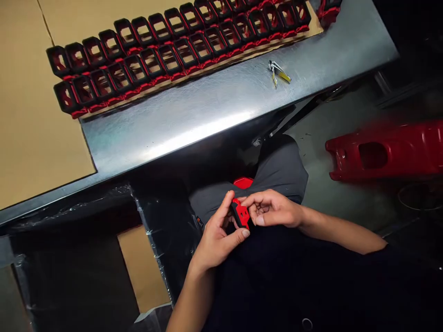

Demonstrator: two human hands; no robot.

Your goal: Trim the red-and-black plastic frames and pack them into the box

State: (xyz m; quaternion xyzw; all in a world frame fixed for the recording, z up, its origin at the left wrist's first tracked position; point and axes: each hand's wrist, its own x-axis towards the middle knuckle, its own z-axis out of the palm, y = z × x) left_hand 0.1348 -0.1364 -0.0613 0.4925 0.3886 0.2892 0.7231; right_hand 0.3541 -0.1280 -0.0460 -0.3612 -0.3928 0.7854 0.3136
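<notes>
Over my lap, my left hand is closed on a small red-and-black plastic frame, gripping it between thumb and fingers. The frame is turned so its red side with small slots shows, and its black rim faces left. My right hand is at the frame's right edge, with its fingers curled and the index fingertip against the upper part. The inside of the frame and some of my fingertips are hidden.
Two long rows of similar red-and-black frames stand on cardboard on the metal table. Yellow-handled nippers lie near the table edge. To the right is a large red plastic piece. Black plastic sheeting hangs at lower left.
</notes>
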